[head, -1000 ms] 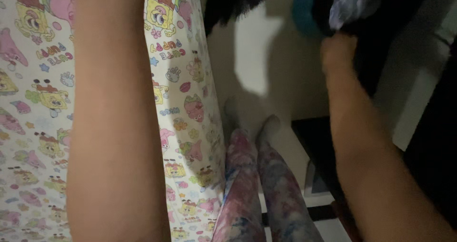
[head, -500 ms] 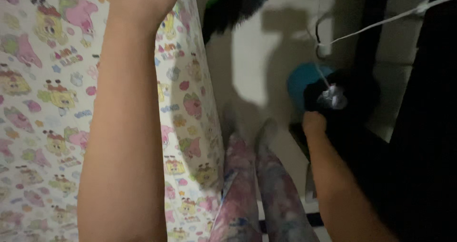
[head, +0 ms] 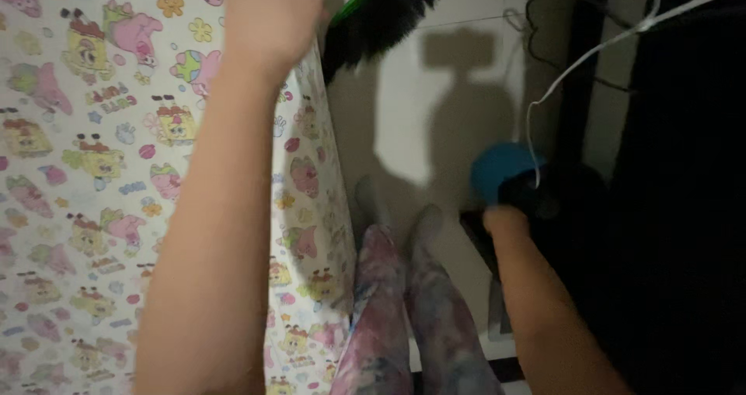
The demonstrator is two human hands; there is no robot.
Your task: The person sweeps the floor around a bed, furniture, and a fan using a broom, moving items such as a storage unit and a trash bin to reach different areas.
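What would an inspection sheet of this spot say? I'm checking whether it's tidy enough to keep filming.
Surface: pale tiled floor, dimly lit, with a hard shadow across it.
Job's things: cartoon-print sheet hanging on the left; blue round container low on the right.
Clutter: black brush with green back at the top; dark fabric at the container, too dark to identify.
Hands: left hand raised at the sheet's top edge, grip partly out of frame; right hand down at the container, fingers lost in shadow.
Cables: white cord running from upper right down to the container.
Surroundings: person's patterned leggings and socked feet; dark furniture on the right.
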